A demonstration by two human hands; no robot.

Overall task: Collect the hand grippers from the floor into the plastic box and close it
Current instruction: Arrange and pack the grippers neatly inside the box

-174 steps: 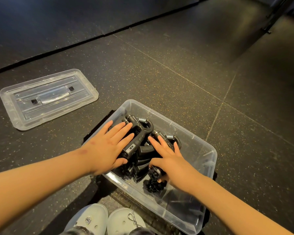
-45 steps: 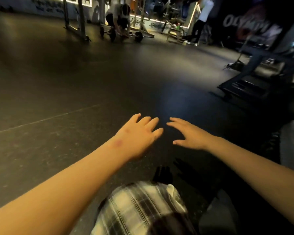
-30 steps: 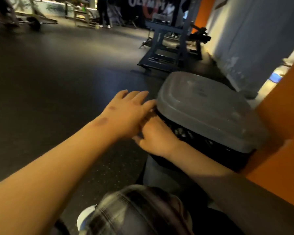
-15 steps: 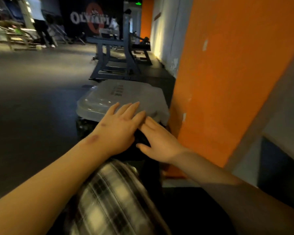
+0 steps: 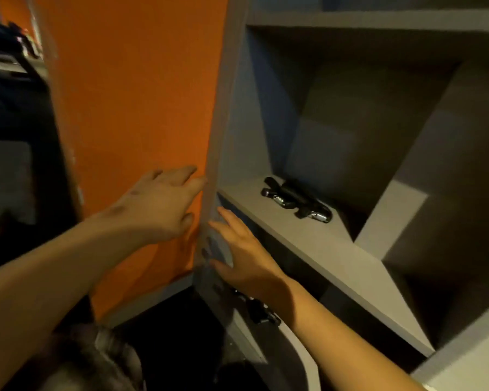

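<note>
My left hand (image 5: 158,204) is stretched out with fingers apart in front of an orange wall panel (image 5: 136,108) and holds nothing. My right hand (image 5: 243,249) is spread open just right of it, at the edge of a grey shelf unit (image 5: 336,249). A couple of black hand grippers with chrome springs (image 5: 294,198) lie on that shelf, beyond my right hand. Under my right forearm a pale curved plastic surface (image 5: 294,351) shows with dark shapes (image 5: 261,311) beside it; I cannot tell whether it is the box.
The shelf unit has several open grey compartments (image 5: 364,122) to the right and above. A dark area with gym equipment (image 5: 9,66) lies at the far left. My checked clothing (image 5: 91,362) fills the bottom left.
The view has swung right from the lidded box by the orange wall to the shelf unit. Both hands stay outstretched and open. The lidded box has gone from clear view.
</note>
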